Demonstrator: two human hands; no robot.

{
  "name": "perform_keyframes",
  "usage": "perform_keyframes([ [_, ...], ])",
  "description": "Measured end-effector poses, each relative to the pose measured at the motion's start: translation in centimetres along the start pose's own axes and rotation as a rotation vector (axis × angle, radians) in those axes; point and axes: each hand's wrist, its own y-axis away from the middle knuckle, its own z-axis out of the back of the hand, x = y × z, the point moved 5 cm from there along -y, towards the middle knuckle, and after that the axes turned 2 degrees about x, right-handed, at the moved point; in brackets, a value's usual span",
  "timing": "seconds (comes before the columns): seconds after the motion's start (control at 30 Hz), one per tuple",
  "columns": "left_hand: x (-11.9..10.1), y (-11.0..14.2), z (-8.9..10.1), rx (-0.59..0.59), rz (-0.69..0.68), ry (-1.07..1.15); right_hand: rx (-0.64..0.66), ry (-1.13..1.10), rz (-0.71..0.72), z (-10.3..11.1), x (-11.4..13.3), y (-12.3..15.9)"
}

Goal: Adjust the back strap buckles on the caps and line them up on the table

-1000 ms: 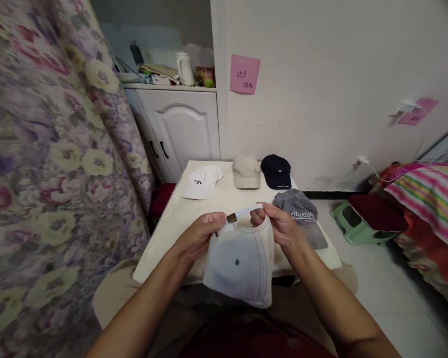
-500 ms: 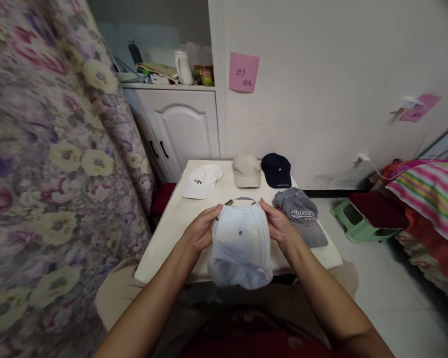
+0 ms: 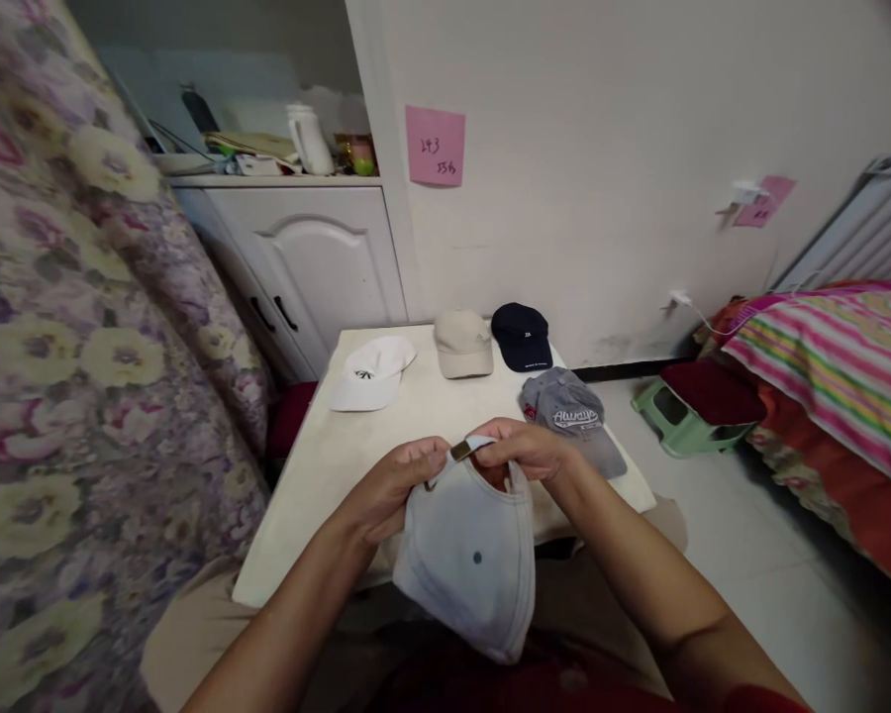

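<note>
A pale blue baseball cap (image 3: 467, 564) hangs between my hands, its rear opening uppermost, over the near edge of the table. My left hand (image 3: 405, 480) is closed on the cap's back edge, left of the strap's brass buckle (image 3: 461, 451). With thumb and fingers my right hand (image 3: 524, 451) pinches the strap just right of that buckle. Beyond them on the table are a white cap (image 3: 375, 373), a beige cap (image 3: 463, 344), a navy cap (image 3: 522, 337) and a grey cap (image 3: 570, 416) with "Always" lettering, nearest my right hand.
The cream table (image 3: 304, 495) stands before my knees. A floral curtain (image 3: 104, 396) hangs at left, beside a white cupboard (image 3: 327, 257). To the right are a green stool (image 3: 694, 411) with a dark red top and a bed with a striped cover (image 3: 824, 347).
My right hand has moved from the cap's right edge inward to the strap by the buckle. The cap has dropped lower and tilted. The view has swung to the right.
</note>
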Motion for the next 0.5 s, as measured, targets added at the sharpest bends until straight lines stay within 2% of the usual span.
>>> perform_keyframes([
  [0.13, 0.5, 0.5, 0.8, 0.034, -0.030, -0.014, -0.023, -0.017, -0.024, -0.8, -0.4, 0.1],
  [0.27, 1.6, 1.1, 1.3, 0.119, -0.006, 0.039, 0.012, -0.044, 0.037, -0.9, -0.6, -0.1],
  [0.4, 1.7, 1.2, 1.4, 0.069, -0.080, 0.143, -0.035, -0.176, 0.102, 1.5, -1.6, -0.8],
  [0.5, 1.1, 0.9, 1.9, -0.004, -0.184, 0.259, -0.109, -0.243, 0.134, 4.2, -4.0, -0.7],
])
